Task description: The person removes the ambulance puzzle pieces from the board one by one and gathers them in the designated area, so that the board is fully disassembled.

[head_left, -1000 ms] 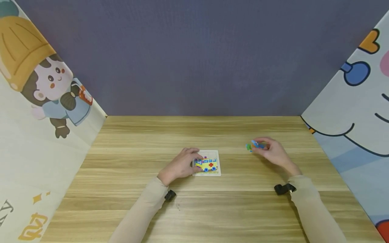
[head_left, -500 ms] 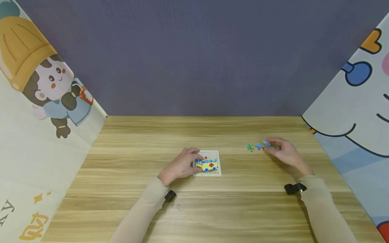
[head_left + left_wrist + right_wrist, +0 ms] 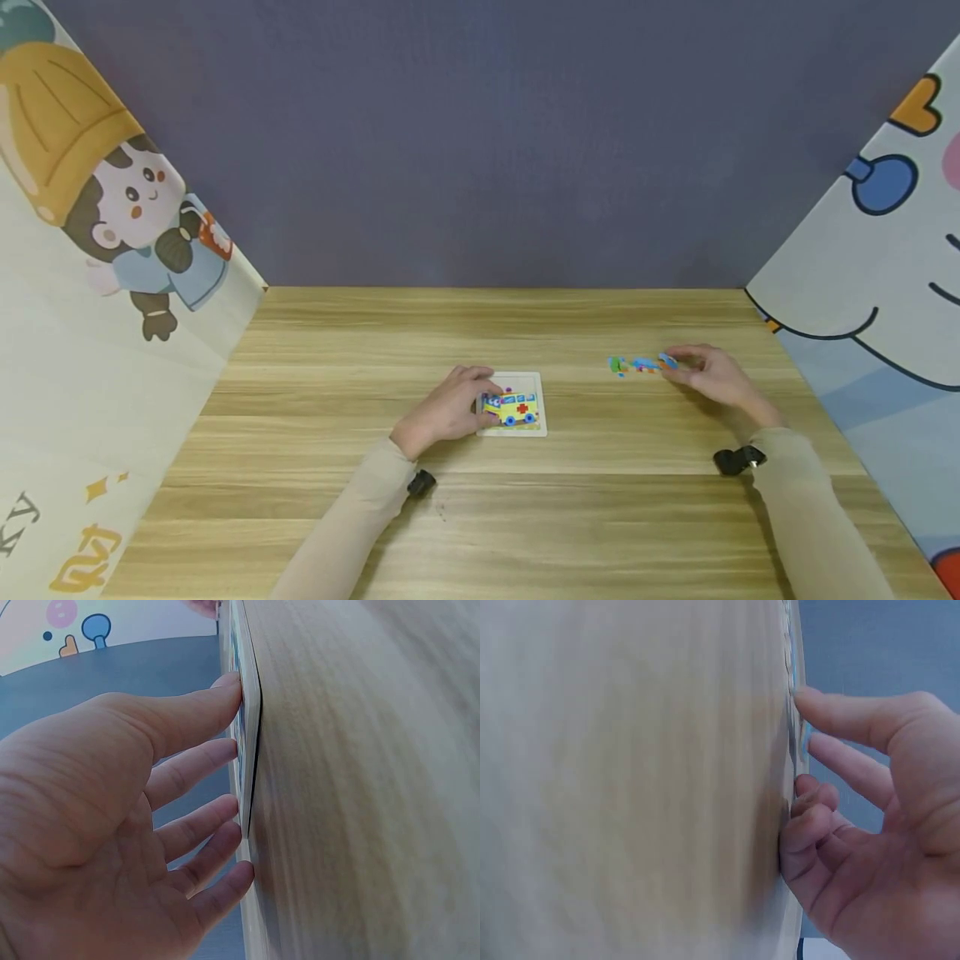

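A small white-framed jigsaw board (image 3: 543, 423) with a yellow ambulance picture lies flat on the table, its upper part plain. My left hand (image 3: 450, 406) rests on the board's left side, covering part of the picture. In the left wrist view the thumb and straight fingertips touch the board's edge (image 3: 251, 727). Further right, my right hand (image 3: 716, 379) pinches a blue and orange puzzle piece (image 3: 667, 361) between thumb and index finger, low over the tabletop. The right wrist view shows the piece as a thin blue edge (image 3: 806, 740), the other fingers curled beneath.
Several loose puzzle pieces lie in a row left of my right hand, a green one (image 3: 617, 365) at the far end and a blue one (image 3: 643, 364) nearer. The wooden table (image 3: 525, 517) meets a dark back wall (image 3: 495, 167); printed cartoon panels stand at both sides.
My right hand has moved right and slightly down with the piece, which now lies lower and flatter near the row's right end. The loose pieces have come into view. The left hand stays put.
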Demonstrator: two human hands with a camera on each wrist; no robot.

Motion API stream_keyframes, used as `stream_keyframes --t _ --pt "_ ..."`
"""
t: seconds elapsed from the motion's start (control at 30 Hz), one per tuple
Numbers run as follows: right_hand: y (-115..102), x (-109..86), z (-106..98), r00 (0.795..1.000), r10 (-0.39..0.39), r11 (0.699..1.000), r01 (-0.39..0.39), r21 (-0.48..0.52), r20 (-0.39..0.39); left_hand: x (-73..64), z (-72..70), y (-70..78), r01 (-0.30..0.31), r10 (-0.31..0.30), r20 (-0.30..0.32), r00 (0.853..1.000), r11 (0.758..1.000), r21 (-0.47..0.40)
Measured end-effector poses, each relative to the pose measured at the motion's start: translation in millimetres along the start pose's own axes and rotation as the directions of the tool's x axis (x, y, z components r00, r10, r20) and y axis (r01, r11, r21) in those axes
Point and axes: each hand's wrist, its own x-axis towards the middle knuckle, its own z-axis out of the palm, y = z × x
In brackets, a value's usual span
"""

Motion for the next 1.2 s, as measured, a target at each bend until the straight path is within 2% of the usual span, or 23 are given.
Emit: stream_keyframes --t 0.2,0.53,0.77,0.93,1.07,1.2 --pt "5 2.1 -5 0.998 0.011 1.000 -0.012 0.015 0.067 -0.1 0.3 0.9 0.005 -0.005 -0.002 1.000 1.000 0.008" --pt "11 3.8 -3 0.996 0.022 1.000 -0.023 0.014 0.082 -0.2 1.6 1.1 0.010 -0.010 -0.006 1.000 1.000 0.004" --pt "8 2.6 -1 0.999 0.023 0.999 -0.025 0.036 0.048 0.9 0.7 0.3 -0.002 0.002 -0.009 1.000 1.000 0.011" --pt "-5 -1.0 4 1.000 0.002 0.999 -0.001 0.042 -0.020 1.5 -0.5 -0.5 -0.025 0.026 -0.032 0.999 0.999 0.021" --pt "-20 -2.7 10 0.996 -0.043 0.997 0.047 0.057 -0.075 0.6 -2.6 -1.5 0.008 -0.007 -0.049 0.999 1.000 0.018" --pt "-35 -2.5 19 0.994 -0.069 0.992 0.077 0.095 -0.086 0.6 -4.2 -2.9 0.047 -0.046 -0.027 0.999 0.998 0.034"
